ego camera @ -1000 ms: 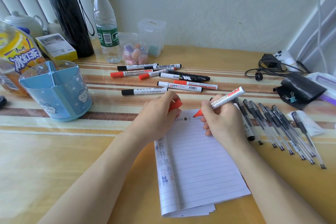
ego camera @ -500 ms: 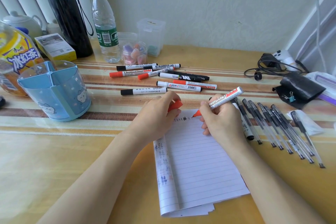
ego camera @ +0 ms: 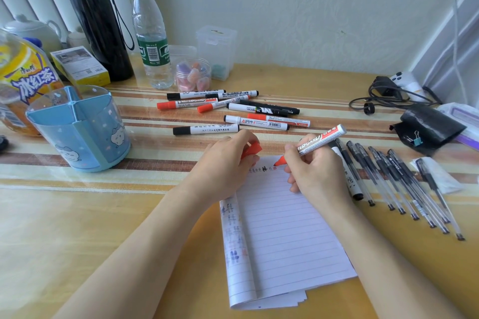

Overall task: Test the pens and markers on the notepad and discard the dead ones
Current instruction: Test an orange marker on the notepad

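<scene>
While left fingers (ego camera: 239, 138) pinch a cap (ego camera: 252, 149), right fingers (ego camera: 294, 151) hold marker (ego camera: 321, 138) at notepad (ego camera: 280, 228) edge.

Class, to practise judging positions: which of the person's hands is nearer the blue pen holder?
Left. The left hand, pinching the red cap, sits right of the blue pen holder at the notepad's edge; the right hand, gripping the red marker, lies farther right.
</scene>
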